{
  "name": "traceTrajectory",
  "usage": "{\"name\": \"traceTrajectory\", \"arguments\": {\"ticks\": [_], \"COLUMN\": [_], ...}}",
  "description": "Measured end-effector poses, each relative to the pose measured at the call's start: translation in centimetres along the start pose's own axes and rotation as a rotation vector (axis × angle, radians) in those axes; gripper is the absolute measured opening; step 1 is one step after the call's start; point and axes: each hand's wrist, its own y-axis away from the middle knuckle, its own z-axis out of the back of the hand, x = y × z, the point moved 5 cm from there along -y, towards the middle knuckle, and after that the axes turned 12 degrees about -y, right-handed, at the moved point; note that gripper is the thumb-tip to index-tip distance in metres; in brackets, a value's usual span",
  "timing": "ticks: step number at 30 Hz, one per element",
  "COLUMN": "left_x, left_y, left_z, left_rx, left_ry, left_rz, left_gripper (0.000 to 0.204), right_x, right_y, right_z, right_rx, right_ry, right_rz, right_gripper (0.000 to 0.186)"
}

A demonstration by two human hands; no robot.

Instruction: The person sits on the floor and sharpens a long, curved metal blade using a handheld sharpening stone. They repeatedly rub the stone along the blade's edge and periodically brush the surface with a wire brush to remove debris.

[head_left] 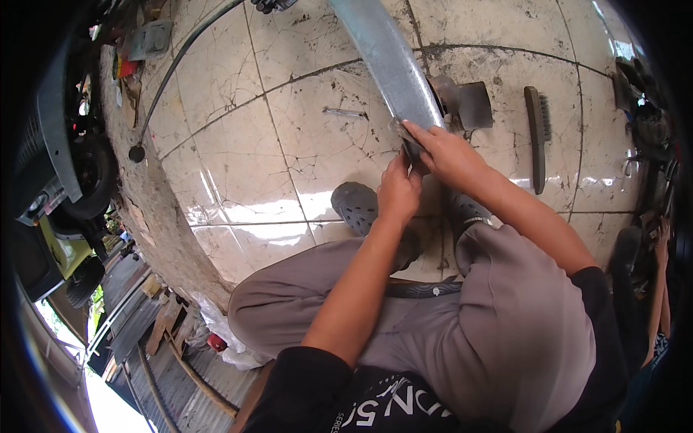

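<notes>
A long grey metal bar [375, 58] runs from the top edge down to my hands. My right hand [447, 155] is closed on its near end, fingers pressing a small, thin, dark piece [401, 127] against the surface; what that piece is, I cannot make out. Just below, my left hand [401, 187] has its fingers wrapped round the same end of the bar. A dark metal part with a flat blade [474, 105] lies beside the bar's right side. A wire brush [535, 141] lies farther right, and a thin rod [345, 112] lies left of the bar.
Cracked tile floor [289, 144] surrounds my feet. A black hose [178, 65] with a round end lies at left, beside vehicle parts [61, 159] and scrap boards [164, 325]. Dark clutter [635, 115] lines the right side, where another person's arm [660, 274] shows.
</notes>
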Motion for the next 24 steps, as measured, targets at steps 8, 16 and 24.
{"name": "traceTrajectory", "arguments": {"ticks": [8, 16, 24], "left_x": [0.5, 0.9, 1.4], "left_y": [0.1, 0.2, -0.1], "left_z": [0.1, -0.1, -0.7], "left_rx": [0.042, 0.032, -0.013], "left_ry": [-0.06, -0.009, 0.03], "left_rz": [0.033, 0.063, 0.07], "left_gripper": [0.041, 0.037, 0.035], "right_x": [0.9, 1.5, 1.9], "right_y": [2.5, 1.7, 1.8], "right_z": [0.1, 0.4, 0.7], "right_rx": [0.109, 0.149, 0.186], "right_ry": [0.072, 0.163, 0.259], "right_rz": [-0.04, -0.074, -0.075], "right_gripper": [0.059, 0.06, 0.057]}}
